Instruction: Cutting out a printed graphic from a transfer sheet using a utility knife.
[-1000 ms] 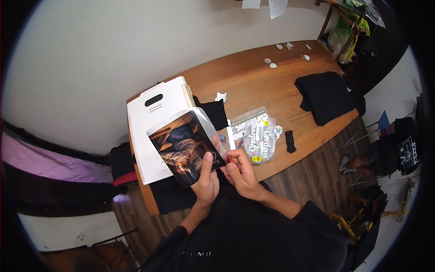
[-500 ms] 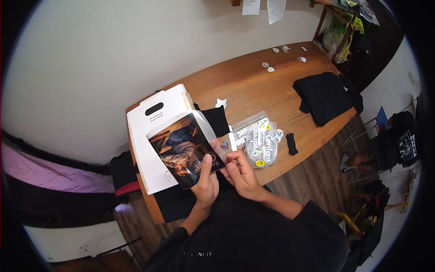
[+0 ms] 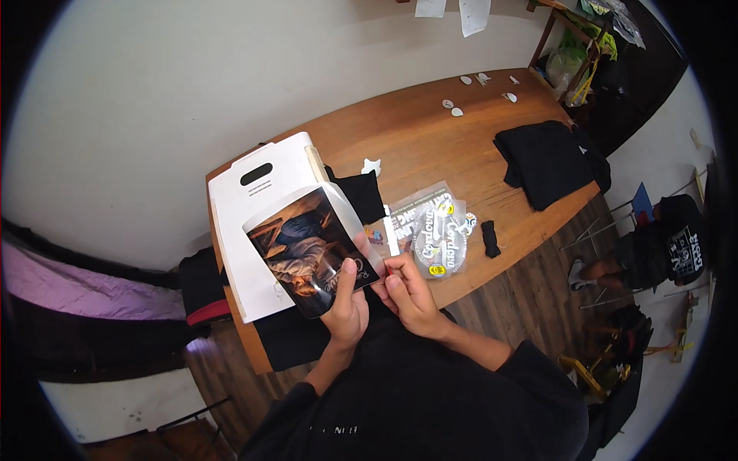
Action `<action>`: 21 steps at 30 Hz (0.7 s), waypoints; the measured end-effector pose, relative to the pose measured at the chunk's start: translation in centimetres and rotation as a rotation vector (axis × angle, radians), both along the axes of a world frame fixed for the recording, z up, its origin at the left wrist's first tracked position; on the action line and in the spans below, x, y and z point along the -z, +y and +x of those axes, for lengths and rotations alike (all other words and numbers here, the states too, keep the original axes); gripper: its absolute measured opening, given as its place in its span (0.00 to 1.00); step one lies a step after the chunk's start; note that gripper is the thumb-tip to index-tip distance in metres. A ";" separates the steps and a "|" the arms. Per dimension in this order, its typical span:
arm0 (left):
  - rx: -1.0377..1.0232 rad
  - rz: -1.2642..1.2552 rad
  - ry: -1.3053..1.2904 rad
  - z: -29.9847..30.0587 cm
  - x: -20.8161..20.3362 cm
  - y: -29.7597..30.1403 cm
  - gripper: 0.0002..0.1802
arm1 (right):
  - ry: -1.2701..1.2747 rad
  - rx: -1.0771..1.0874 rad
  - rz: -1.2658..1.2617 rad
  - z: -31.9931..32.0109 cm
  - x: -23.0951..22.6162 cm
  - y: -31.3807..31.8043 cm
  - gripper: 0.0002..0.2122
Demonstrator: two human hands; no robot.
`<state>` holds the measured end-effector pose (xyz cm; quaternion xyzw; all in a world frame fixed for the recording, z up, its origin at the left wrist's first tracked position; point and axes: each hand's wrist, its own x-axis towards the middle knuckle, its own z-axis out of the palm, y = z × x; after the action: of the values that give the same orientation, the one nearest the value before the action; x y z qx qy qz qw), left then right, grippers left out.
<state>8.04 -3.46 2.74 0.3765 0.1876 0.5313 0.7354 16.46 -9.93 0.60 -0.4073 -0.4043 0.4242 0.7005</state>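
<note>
A glossy printed film sheet (image 3: pixel 306 244) with a dark picture and a see-through margin is tilted up before me. My left hand (image 3: pixel 347 313) grips its lower edge, thumb on the printed face and fingers behind. My right hand (image 3: pixel 413 300) pinches the sheet's lower right corner; a small red bit shows at those fingertips, too small to name. Behind the sheet lies a white board (image 3: pixel 231 207) with an oval handle slot. Black cloth (image 3: pixel 286 338) hangs out below it, and another black piece (image 3: pixel 358 197) lies beside it.
Clear printed films (image 3: pixel 440 244) lie right of my hands on the wooden table (image 3: pixel 430 146), beside a small black bundle (image 3: pixel 490 239). Folded black garments (image 3: pixel 544 163) sit farther right. Several small white cut-outs (image 3: pixel 457 112) lie at the back. A person (image 3: pixel 673 238) is at the far right.
The view has shifted a little, so the table and its things sit slightly further left and the lower ones slightly higher. Both hands keep the same hold on the film sheet.
</note>
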 end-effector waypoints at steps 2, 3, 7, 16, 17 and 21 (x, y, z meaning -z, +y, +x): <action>0.069 0.103 -0.110 0.3 0.0 0.2 0.23 | -0.001 0.056 0.067 -0.1 0.0 -0.1 0.08; 0.018 0.057 -0.104 0.4 -0.1 0.2 0.22 | -0.003 0.041 -0.024 -0.2 -0.1 -0.2 0.07; 0.034 -0.002 -0.073 0.0 -0.3 -0.2 0.23 | 0.057 0.013 -0.040 -0.1 0.0 -0.5 0.07; 0.051 0.026 -0.059 0.1 -0.1 -0.2 0.23 | 0.010 0.040 -0.048 0.0 0.0 -0.9 0.08; 0.107 0.093 -0.105 0.2 -0.1 -0.2 0.23 | 0.025 0.069 0.034 0.0 0.0 -0.9 0.08; 0.056 0.082 -0.106 0.3 -0.2 -0.3 0.23 | 0.017 0.059 -0.045 -0.1 0.0 -1.0 0.09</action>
<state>8.37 -3.78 2.91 0.3826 0.1158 0.5369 0.7430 16.38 -10.93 0.63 -0.4313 -0.3765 0.4158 0.7066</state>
